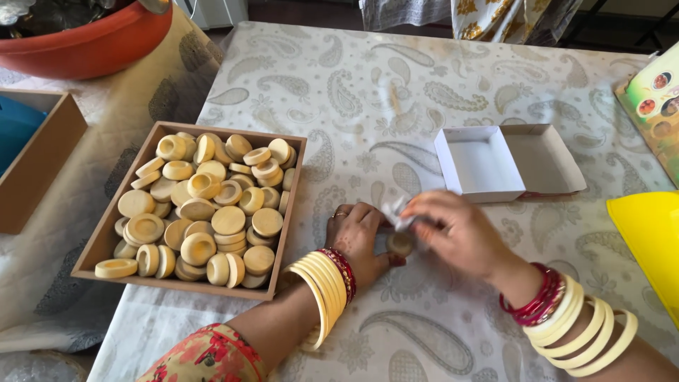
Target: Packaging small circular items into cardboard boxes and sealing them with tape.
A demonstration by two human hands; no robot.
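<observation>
My left hand [359,237] rests on the patterned tablecloth [339,92], its fingers around a small round wooden disc [401,244]. Over the same disc my right hand [456,232] pinches a crumpled piece of clear wrapper [396,211]. Both wrists carry cream and red bangles. Just left of my left hand stands a wooden tray [293,185] filled with several pale round wooden discs. An open white cardboard box [479,164] with its flap [544,159] lying flat sits beyond my right hand.
An orange bowl [92,46] stands at the far left corner, above a wooden box [42,159] with blue contents. A yellow plastic object [651,240] juts in at the right edge, and a printed package [654,106] lies at the far right.
</observation>
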